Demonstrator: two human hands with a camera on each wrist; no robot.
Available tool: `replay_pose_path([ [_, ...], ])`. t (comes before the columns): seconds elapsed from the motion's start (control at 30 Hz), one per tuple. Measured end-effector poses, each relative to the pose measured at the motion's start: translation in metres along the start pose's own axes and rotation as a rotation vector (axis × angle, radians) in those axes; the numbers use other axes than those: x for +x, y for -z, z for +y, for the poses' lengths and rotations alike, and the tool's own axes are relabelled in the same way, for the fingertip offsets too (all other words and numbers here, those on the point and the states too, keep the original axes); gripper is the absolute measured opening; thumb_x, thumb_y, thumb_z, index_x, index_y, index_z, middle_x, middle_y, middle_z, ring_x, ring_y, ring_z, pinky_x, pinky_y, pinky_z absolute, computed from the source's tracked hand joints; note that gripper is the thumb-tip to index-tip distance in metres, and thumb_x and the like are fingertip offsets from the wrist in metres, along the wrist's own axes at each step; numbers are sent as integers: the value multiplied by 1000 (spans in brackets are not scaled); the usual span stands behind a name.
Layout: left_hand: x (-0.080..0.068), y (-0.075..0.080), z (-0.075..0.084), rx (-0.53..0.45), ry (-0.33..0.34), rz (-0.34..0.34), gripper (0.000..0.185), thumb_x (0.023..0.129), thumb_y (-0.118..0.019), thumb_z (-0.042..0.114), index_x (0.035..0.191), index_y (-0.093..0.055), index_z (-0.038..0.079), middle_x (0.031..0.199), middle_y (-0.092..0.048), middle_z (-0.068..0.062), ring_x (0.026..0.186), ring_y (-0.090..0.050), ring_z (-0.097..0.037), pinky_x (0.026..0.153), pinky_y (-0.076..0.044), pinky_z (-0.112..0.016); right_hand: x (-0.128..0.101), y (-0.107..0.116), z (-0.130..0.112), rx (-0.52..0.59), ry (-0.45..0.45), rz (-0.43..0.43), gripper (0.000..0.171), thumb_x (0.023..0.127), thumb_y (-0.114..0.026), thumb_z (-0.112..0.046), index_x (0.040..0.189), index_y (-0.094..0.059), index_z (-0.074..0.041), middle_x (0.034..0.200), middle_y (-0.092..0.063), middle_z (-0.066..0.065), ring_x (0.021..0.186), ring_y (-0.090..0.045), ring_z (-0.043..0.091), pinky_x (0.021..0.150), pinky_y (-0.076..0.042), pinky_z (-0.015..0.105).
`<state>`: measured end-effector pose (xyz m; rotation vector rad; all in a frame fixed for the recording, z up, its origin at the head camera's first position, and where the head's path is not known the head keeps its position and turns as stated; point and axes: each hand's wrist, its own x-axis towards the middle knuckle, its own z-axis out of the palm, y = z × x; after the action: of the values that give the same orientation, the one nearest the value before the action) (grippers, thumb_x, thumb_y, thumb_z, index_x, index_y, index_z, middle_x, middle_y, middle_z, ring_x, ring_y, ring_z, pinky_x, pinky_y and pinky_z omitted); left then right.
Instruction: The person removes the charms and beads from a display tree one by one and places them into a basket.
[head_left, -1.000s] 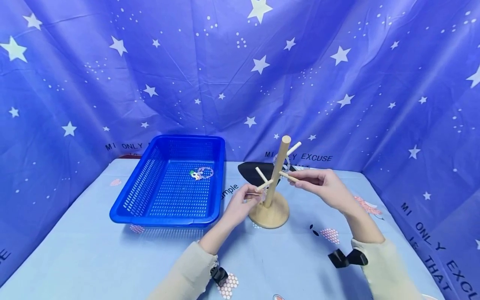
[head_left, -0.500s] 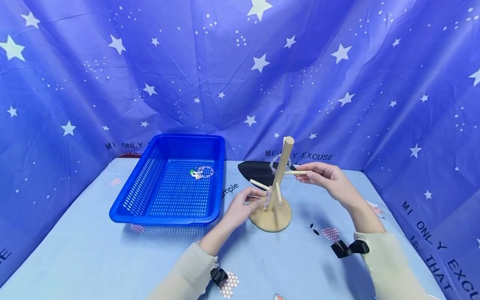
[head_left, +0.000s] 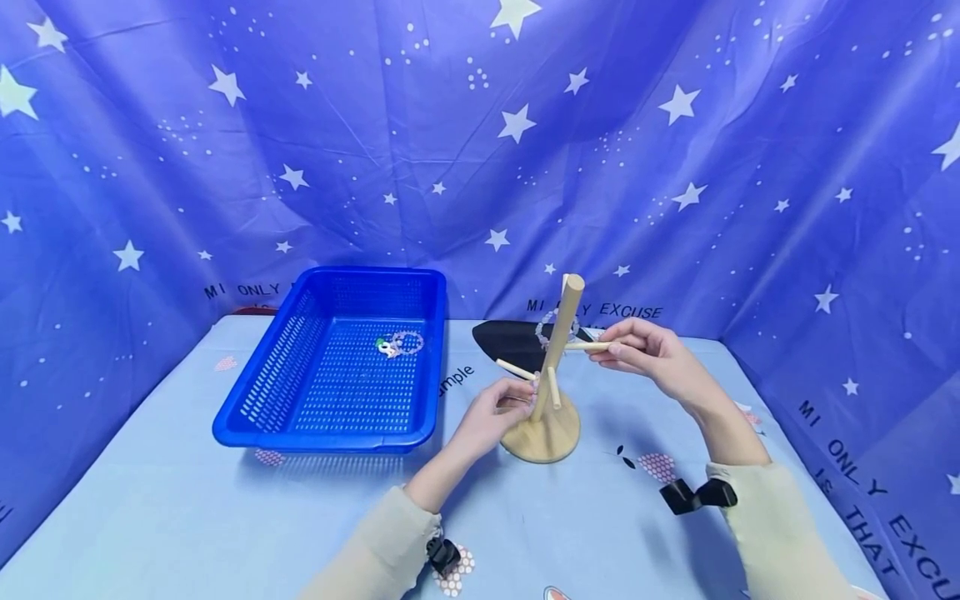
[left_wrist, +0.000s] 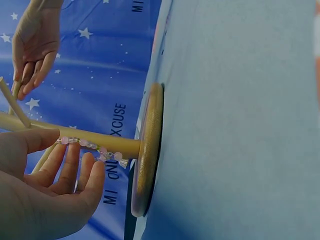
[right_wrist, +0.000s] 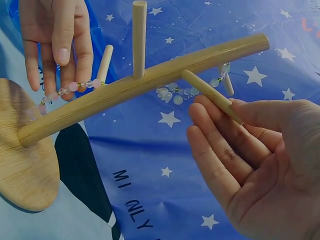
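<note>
A wooden stand [head_left: 558, 350] with a round base and several pegs stands on the table. My right hand [head_left: 651, 354] pinches the end of one peg [right_wrist: 212, 95] between thumb and fingers. A pink and clear beaded bracelet [right_wrist: 75, 87] hangs on a low peg [right_wrist: 106, 62] and reaches down beside the post. My left hand [head_left: 497, 414] is beside it, fingers loosely bent and fingertips at the beads; in the right wrist view its thumb is apart from them. A second, pale beaded bracelet [head_left: 547, 332] hangs on a higher peg behind the post.
Left of the stand, a blue perforated basket [head_left: 330, 442] holds a beaded bracelet [head_left: 408, 342] with a green and white charm. A pale blue printed cloth [head_left: 225, 517] covers the table. Behind it hangs a blue star-patterned curtain [head_left: 420, 125].
The stand has turned, its pegs pointing in new directions, while my right hand moved slightly right with the peg. My left hand stays by the low bracelet, now nearer the post.
</note>
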<state>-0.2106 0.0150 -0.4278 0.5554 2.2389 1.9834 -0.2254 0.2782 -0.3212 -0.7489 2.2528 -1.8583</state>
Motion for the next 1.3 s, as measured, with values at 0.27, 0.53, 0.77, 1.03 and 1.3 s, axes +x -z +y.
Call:
replay_pose_path([
  [0.27,4,-6,1,-18,5,7,21,92,-65,4,110,-64,-6,107,-67,-25,92,-67,-25,80,-57,-24,-1,4,3,82,6,0,17,100,-52,1,109,-66,-5,104,-77,0,97,-75,13,88,-58,27],
  [0.53,4,-3,0,-3,3,45,17,94,-64,8,106,-66,-4,98,-67,-22,78,-61,-11,68,-52,-20,-1,5,3,78,-7,0,17,100,-53,1,109,-66,-6,104,-77,0,97,-75,14,88,-58,27],
  [0.77,1,0,1,23,24,82,21,93,-66,13,106,-68,-4,101,-70,-22,79,-59,-5,72,-52,-19,-1,9,6,60,3,-1,18,102,-51,0,110,-66,-5,104,-78,0,98,-74,14,89,-58,29],
  [1.03,-2,2,4,2,13,95,21,93,-66,11,106,-67,-5,102,-70,-23,80,-60,-8,68,-49,-16,-2,10,6,56,-13,3,18,102,-51,-2,109,-67,-7,103,-77,-2,98,-74,13,88,-58,27],
  [1.3,-5,5,8,-19,-6,115,19,93,-66,9,106,-67,-6,101,-68,-24,82,-58,-9,69,-48,-15,-3,10,5,26,-33,17,17,102,-52,-4,109,-67,-9,102,-77,-4,96,-74,12,88,-58,26],
])
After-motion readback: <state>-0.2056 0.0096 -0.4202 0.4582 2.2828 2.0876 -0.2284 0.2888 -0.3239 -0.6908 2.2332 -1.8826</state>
